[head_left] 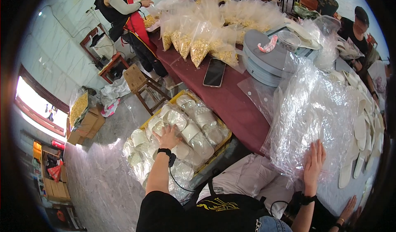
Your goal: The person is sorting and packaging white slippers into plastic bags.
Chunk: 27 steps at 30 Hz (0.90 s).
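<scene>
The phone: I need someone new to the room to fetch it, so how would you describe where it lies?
Find the long table with the dark red cloth. The phone lies flat on that cloth, just in front of the clear bags of yellowish pieces and left of the round grey stack. It is the only flat, black, glossy rectangle there.

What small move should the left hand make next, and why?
Probably close the left hand on one bagged white slipper pair and lift it. The hand lies flat and open on the packs in the yellow crate, while the right hand rests on the clear bags on the table.
</scene>
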Tool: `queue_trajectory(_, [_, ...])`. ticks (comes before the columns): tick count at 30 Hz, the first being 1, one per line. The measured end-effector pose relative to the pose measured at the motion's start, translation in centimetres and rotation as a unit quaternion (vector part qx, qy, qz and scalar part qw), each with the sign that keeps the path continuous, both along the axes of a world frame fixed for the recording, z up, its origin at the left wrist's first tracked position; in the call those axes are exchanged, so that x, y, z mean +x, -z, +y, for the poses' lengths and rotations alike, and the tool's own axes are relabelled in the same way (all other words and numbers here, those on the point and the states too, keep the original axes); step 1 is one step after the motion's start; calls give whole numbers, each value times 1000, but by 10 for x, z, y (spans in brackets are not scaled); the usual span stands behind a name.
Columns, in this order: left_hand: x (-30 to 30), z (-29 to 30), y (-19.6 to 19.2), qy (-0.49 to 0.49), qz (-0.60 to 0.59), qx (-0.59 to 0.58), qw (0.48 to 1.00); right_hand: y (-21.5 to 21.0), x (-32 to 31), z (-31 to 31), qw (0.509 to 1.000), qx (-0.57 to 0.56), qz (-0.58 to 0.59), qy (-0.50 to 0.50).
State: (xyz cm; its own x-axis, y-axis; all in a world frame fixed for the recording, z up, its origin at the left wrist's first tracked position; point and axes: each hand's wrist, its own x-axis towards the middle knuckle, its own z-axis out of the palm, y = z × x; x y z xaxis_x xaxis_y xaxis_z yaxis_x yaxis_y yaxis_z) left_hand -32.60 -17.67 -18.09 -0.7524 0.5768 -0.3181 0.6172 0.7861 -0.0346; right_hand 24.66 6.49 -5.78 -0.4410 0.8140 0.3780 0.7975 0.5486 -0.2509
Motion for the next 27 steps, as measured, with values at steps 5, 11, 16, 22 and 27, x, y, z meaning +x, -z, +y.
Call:
queue_trajectory(5, [9,32,-1,52,7,65,997,-2,10,-2,999,29,-14,27])
queue_trajectory(11, [-39,0,47,67,-52,75,994,5,0,6,998,45,39,-14])
queue_trajectory(16, [-64,-2,93,349,198,167,900,4,10,0,996,78,41,5])
queue_trajectory(22, [-67,11,64,290,105,110,945,10,8,-2,994,69,79,-21])
queue_trajectory(27, [-58,15,36,241,27,112,964,11,7,-4,991,60,118,-21])
